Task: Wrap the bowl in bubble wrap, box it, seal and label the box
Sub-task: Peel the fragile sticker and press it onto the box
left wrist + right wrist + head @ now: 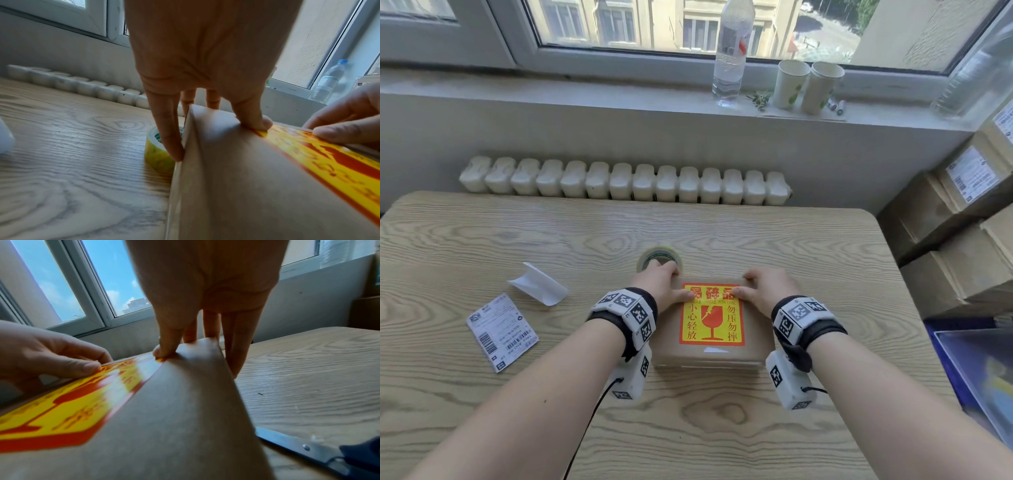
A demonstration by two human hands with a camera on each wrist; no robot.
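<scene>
Fingers (166, 129) of left hand (661, 281) and right hand (770, 286) press label (711, 322) onto box (753, 337).

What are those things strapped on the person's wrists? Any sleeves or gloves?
No sleeves or gloves: the left hand and right hand are bare. Each wrist wears a black strap carrying white blocks printed with black-and-white square codes. Under each hangs a white boxy unit, also coded, trailing a thin black cable.

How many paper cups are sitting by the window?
2. The left cup and the right cup stand side by side on the windowsill, just right of the water bottle. I see none hidden.
</scene>
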